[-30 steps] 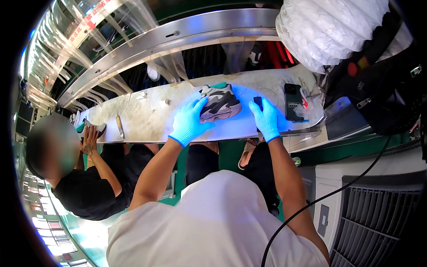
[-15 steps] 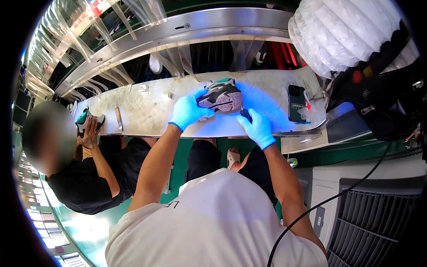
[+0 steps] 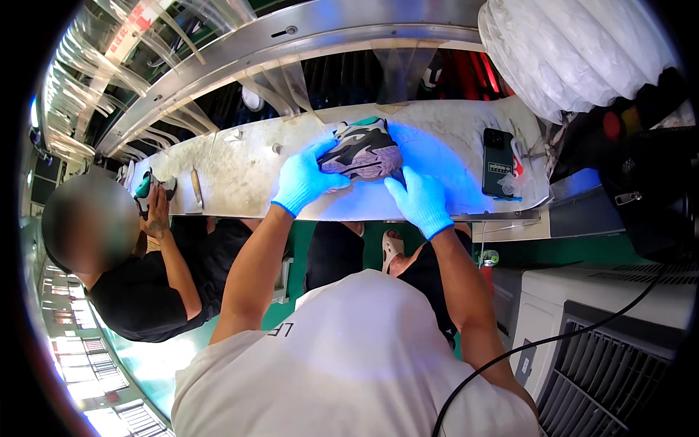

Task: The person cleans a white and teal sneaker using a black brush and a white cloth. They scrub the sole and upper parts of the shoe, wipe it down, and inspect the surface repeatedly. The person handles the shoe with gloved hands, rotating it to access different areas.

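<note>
My left hand [image 3: 304, 180], gloved in blue, is curled around the near left side of the shoe [image 3: 362, 149], gripping it; my right hand [image 3: 420, 200], also gloved, lies just beside the shoe's right end, fingers [image 3: 397, 191] stretched toward it and touching its lower edge, loosely open rather than clamped; the shoe, grey with a green heel part, sits tilted on the bench [image 3: 240, 171], about midway along it and closer to the far edge than to the near one; a patch of blue light falls on the surface around it; the near edge of the bench runs right under my wrists, so both forearms cross it; to the right a black phone [image 3: 498, 162] lies flat, well apart from the shoe, with bare surface between them; past the phone the bench ends near a white bag [image 3: 575, 51] that overhangs that corner; to the left there is a long bare stretch, then a tool [image 3: 196, 186] lying near the front edge, then a second shoe [image 3: 145, 188] at the far left end, under the hand of a co-worker [image 3: 157, 218] in black; behind the bench a metal rail [image 3: 306, 33] curves along its whole far edge.
</note>
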Tool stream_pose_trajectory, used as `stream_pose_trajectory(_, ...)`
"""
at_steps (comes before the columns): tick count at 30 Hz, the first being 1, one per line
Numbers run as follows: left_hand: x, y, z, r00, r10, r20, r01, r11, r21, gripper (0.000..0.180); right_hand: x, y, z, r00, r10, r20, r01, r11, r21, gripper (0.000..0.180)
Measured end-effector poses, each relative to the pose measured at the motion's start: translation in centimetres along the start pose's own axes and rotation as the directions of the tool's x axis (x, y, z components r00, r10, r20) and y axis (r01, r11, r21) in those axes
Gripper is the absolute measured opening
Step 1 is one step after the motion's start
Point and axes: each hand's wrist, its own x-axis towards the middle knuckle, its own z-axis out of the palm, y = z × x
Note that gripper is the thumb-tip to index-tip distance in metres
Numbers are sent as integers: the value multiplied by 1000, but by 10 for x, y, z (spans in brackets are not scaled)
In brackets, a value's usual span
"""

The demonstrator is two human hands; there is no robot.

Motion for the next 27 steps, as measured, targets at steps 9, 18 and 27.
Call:
stream_pose_trajectory(9, -4, 4, 6, 997, 55, -52, -45, 984, 172, 94, 17, 13, -43, 955, 267, -131, -245, 956, 160, 56)
stream_pose_trajectory(18, 7, -35, -13, 954, 130, 272, -53, 960, -274, 116, 49, 54, -1, 818, 159, -553, -171, 985, 30, 42)
stream_pose_trajectory(27, -47, -62, 25, 990, -127, -57, 59, 756, -652, 72, 50, 66, 6, 789, 135, -599, -106, 991, 84, 34)
